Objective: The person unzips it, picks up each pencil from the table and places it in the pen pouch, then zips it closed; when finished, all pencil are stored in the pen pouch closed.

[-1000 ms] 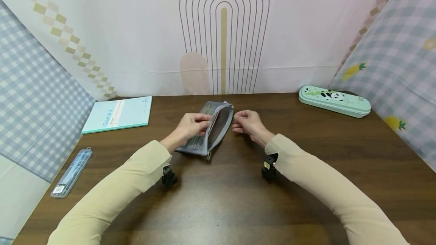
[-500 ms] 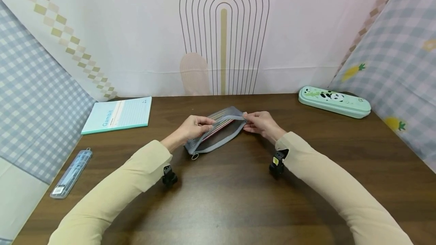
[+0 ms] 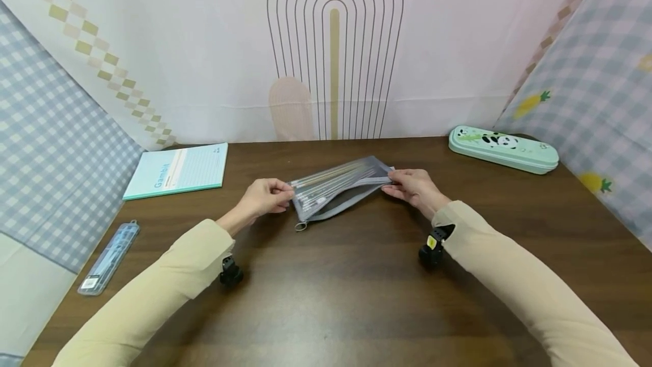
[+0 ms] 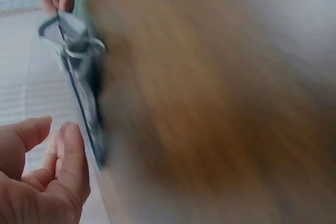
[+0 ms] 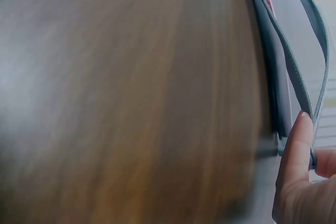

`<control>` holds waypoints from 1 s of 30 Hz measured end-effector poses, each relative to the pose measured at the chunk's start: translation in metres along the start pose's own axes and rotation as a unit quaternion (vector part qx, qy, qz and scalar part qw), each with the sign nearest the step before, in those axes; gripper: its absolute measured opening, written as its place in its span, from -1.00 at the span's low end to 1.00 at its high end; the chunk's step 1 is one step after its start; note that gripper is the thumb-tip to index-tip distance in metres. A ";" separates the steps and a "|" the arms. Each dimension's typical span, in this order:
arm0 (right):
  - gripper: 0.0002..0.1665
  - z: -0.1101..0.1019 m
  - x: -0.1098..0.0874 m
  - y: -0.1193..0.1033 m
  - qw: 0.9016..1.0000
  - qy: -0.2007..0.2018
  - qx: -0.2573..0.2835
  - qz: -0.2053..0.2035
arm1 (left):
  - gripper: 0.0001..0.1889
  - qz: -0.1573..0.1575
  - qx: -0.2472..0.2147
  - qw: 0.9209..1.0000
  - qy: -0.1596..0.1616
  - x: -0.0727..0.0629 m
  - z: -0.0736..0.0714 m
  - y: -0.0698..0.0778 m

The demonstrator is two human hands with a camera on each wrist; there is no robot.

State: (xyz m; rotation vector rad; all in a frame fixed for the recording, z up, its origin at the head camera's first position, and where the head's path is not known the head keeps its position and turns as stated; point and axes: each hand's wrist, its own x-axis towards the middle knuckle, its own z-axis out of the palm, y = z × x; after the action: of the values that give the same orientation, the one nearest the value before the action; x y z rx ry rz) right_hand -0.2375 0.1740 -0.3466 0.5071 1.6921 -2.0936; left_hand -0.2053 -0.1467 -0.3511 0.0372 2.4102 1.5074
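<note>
A grey see-through zip pouch (image 3: 351,203) is stretched slantwise between my hands in the head view, its zipped mouth gaping toward me. Several slim pencils (image 3: 336,179) show through its side. My right hand (image 3: 414,190) pinches the pouch's right corner between thumb and fingers, as the right wrist view also shows. At the other end, my left hand (image 3: 262,200) has its fingertips close beside the pouch's left edge. In the left wrist view, the left thumb (image 4: 37,132) and fingers stand apart with a gap between them. A zip pull ring (image 3: 301,226) hangs at the near left corner.
A light blue notebook (image 3: 178,171) lies at the back left of the wooden table (image 3: 326,299). Nearer, a slim clear blue case (image 3: 109,258) lies by the left edge. A mint panda pencil case (image 3: 504,150) rests at the back right, before the cloth backdrop (image 3: 214,50).
The right hand has taken hold of the pouch's right corner and drawn it rightward, turning the pouch more sideways. The left hand has let go of the mouth's edge and moved left.
</note>
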 end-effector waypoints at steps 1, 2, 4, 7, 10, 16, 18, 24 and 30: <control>-0.44 -0.003 -0.001 -0.001 1.000 0.003 0.001 0.003 | -0.73 -0.010 -0.006 1.000 -0.007 -0.001 -0.002 -0.002; -0.44 -0.005 -0.002 -0.002 1.000 0.006 0.003 0.004 | -0.72 -0.019 -0.015 1.000 -0.018 -0.002 -0.004 -0.003; -0.53 -0.009 -0.005 -0.004 1.000 0.008 0.010 0.009 | -0.70 -0.032 -0.030 0.998 -0.042 -0.004 -0.004 -0.005; -0.76 -0.013 -0.007 -0.005 1.000 0.000 0.018 0.010 | -0.65 -0.043 -0.059 0.995 -0.071 -0.003 0.000 -0.004; -0.89 -0.014 -0.008 -0.003 1.000 -0.011 0.004 0.006 | -0.61 -0.056 -0.091 0.991 -0.079 -0.001 0.007 -0.003; -0.86 -0.019 -0.007 0.003 0.995 -0.012 -0.090 -0.032 | -0.50 -0.086 -0.145 0.983 -0.067 0.005 0.016 -0.001; -0.80 -0.021 -0.006 0.006 0.989 0.000 -0.133 -0.062 | -0.47 -0.094 -0.158 0.981 -0.062 0.007 0.017 0.000; -0.62 -0.013 -0.008 0.016 0.939 0.102 -0.244 -0.221 | -0.45 -0.110 -0.196 0.973 -0.052 0.010 0.020 0.005; -0.72 0.039 -0.024 0.039 0.951 0.007 -0.178 -0.254 | -0.47 -0.115 -0.239 0.963 -0.056 0.014 0.026 0.010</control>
State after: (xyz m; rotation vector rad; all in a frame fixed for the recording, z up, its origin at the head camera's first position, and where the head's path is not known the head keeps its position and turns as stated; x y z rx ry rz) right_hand -0.1984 0.1305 -0.3590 -0.0344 2.3341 -2.0189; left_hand -0.2129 -0.1169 -0.3559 -0.2445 1.8341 1.8679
